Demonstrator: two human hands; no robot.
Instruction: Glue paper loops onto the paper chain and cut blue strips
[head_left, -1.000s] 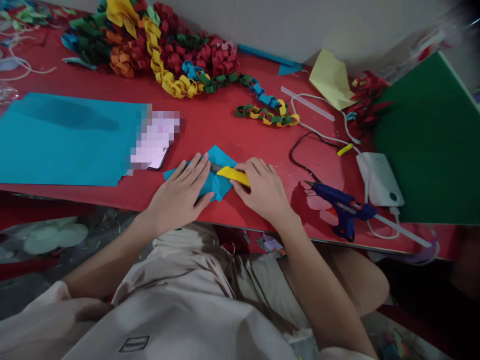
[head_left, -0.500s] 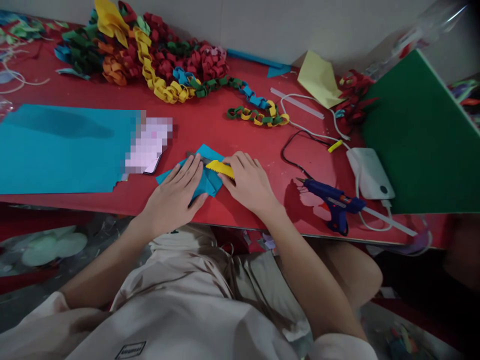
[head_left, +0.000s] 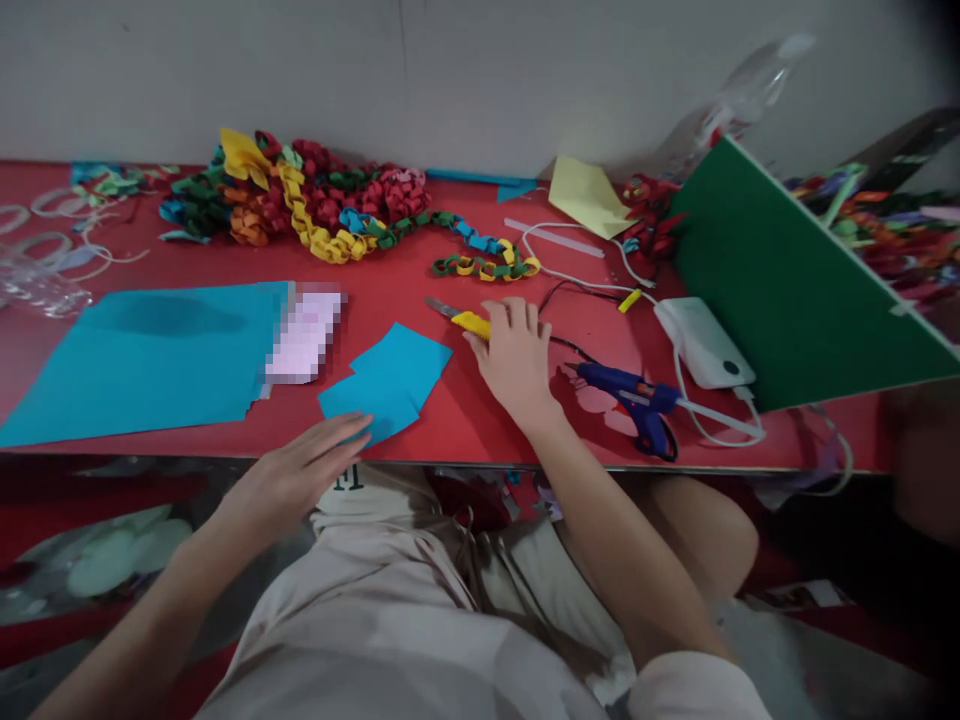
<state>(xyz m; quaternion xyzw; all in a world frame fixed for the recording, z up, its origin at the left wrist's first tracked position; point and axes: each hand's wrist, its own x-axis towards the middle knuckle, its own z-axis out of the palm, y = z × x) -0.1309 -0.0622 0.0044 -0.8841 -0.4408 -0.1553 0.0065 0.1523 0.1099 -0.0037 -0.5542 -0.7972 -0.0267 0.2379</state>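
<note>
Two overlapping pieces of cut blue paper (head_left: 397, 365) lie flat on the red table (head_left: 480, 420), near its front edge. My left hand (head_left: 300, 470) hovers at that edge with fingers apart, its tips on the near corner of the paper. My right hand (head_left: 514, 350) lies flat to the right of the paper, fingers stretched out over the handle end of a yellow utility knife (head_left: 469, 322). The knife's blade end sticks out to the left on the table.
A large blue sheet (head_left: 150, 350) and a phone (head_left: 304, 335) lie at the left. Coloured paper chains (head_left: 322, 205) are heaped at the back. A blue glue gun (head_left: 630, 395), a white adapter (head_left: 701, 345) with cables and a tilted green board (head_left: 780, 280) sit at the right.
My right hand carried the knife off the blue paper and up to the right. My left hand slid back to the table's edge. The paper now lies spread open, and the view tilted up.
</note>
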